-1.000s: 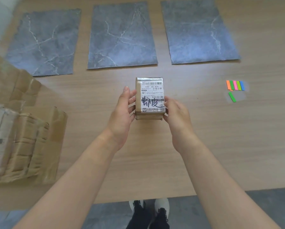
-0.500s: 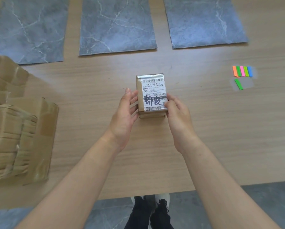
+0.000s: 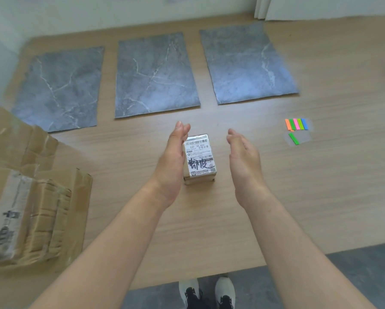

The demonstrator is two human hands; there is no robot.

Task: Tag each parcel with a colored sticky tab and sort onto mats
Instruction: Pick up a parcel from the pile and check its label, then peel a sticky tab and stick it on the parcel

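The left hand (image 3: 173,161) is flat, fingers straight, holding nothing, its palm close against the parcel's left side; whether it touches cannot be told; the right hand (image 3: 242,157) is equally flat and empty, apart from the parcel's right side; the parcel (image 3: 200,159) sits label-up mid-worktop (image 3: 320,197), nearer the front edge; along the far edge lie the left mat (image 3: 60,88), middle mat (image 3: 153,74) and right mat (image 3: 247,63); coloured sticky tabs (image 3: 296,124) lie toward the right edge, a loose green tab (image 3: 294,138) just beside them; cardboard boxes (image 3: 31,208) crowd the left edge.
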